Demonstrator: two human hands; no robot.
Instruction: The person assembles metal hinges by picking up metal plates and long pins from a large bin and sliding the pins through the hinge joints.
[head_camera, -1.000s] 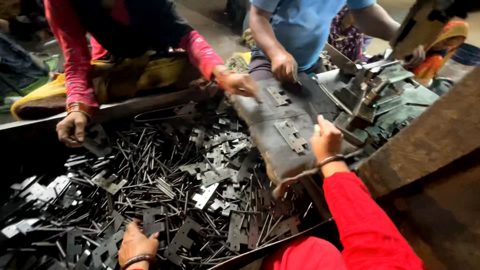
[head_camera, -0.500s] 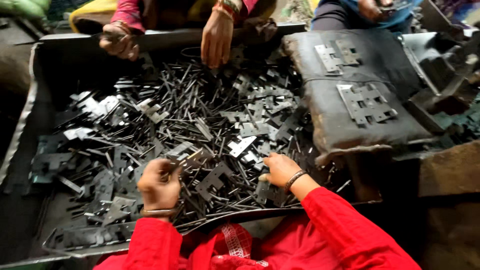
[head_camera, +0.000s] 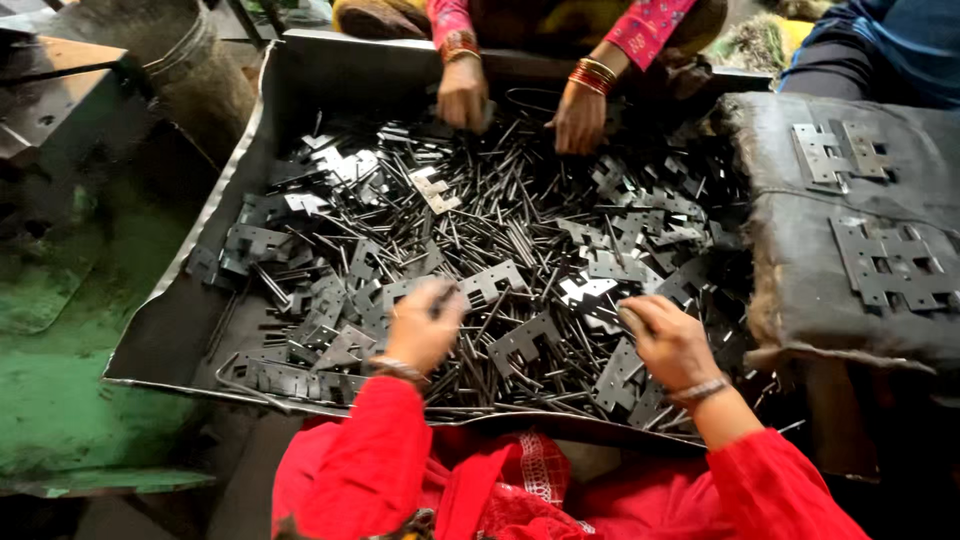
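1. A big metal tray (head_camera: 190, 300) stood on the floor, and I take it as my landmark. It was filled with a heap of thin steel pins (head_camera: 520, 240) mixed with flat hinge plates (head_camera: 520, 340).
2. The person in red sleeves sat at the near edge of the tray. The left hand (head_camera: 425, 325) rested on the heap just inside that edge, with fingers curled and pressed together around what looked like a few pins – I could not tell how many.
3. The right hand (head_camera: 668, 340) lay also inside the near edge, more toward the tray's right side. Its fingers were bent down on a hinge plate, but if they pinched it or only touched it, I could not tell.
4. At the far edge of the tray, a co-worker's two hands (head_camera: 465, 95) with bangles reached into the same heap.
5. Right of the tray stood a padded block (head_camera: 800, 270) with two joined hinges (head_camera: 890, 265) on top.
6. In my judgement, to pick well here one should lift a single pin by its end and pull a plate flat out of the heap – the pieces lie tangled and the edges look sharp.
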